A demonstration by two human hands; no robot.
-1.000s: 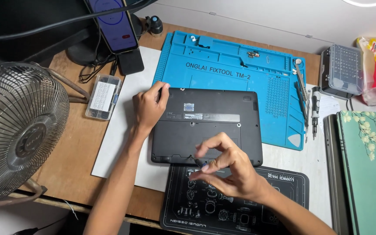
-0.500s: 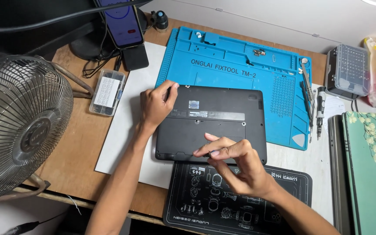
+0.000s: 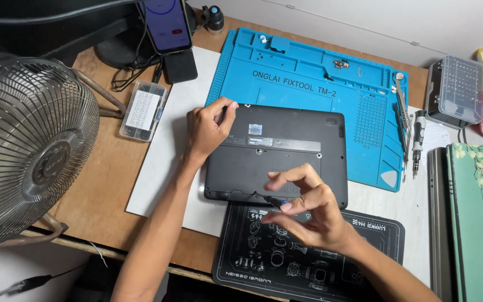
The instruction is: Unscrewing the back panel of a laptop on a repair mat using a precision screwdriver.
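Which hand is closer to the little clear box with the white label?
The left hand. It rests on the upper left corner of the dark laptop, just right of the clear box. The right hand is at the laptop's near edge, much farther away.

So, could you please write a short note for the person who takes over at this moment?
Left hand: rests on the upper left corner of the black laptop, holding it steady.
Right hand: fingertips pinch a small dark tool at the laptop's front edge; the tip is too small to identify.
Laptop lies bottom up, partly on the blue repair mat, with its front edge near the black magnetic mat.
Screwdriver and tweezers lie at the blue mat's right edge; the clear parts box is to the left.
Done: bottom cover is still on.
Left: opening the cover.
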